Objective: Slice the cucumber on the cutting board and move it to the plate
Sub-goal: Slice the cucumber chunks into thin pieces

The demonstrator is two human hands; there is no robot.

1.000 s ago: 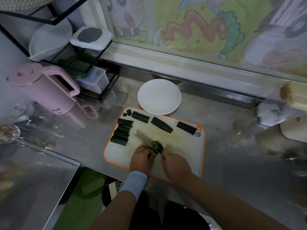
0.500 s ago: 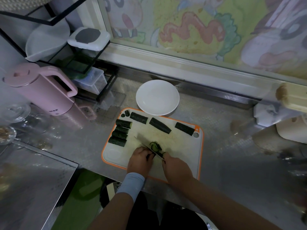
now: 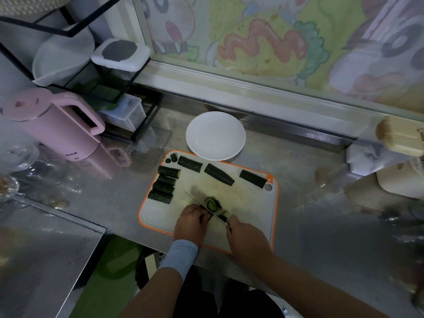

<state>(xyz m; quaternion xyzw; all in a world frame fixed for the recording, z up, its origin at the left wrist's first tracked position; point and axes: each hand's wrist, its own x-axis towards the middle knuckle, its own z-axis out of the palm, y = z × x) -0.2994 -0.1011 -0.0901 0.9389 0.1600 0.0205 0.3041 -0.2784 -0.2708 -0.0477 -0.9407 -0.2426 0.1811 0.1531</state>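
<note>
Cucumber chunks [image 3: 163, 187] lie on the left part of the cutting board [image 3: 247, 203] and along its far edge, which the white plate [image 3: 215, 136] touches. Near the board's front edge the left hand [image 3: 191, 222] curls its fingers on a cucumber piece [image 3: 202, 218]. The knife [image 3: 199, 203] stands against this piece, thin slices [image 3: 213, 203] lie just beyond the blade, and the right hand [image 3: 246, 237] is clamped on the handle.

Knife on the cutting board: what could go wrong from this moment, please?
1. The knife blade lies close against the left hand, which holds the cucumber piece; a slip might cut a finger.
2. Cut slices lie loose beside the blade and might stick to it or scatter.
</note>
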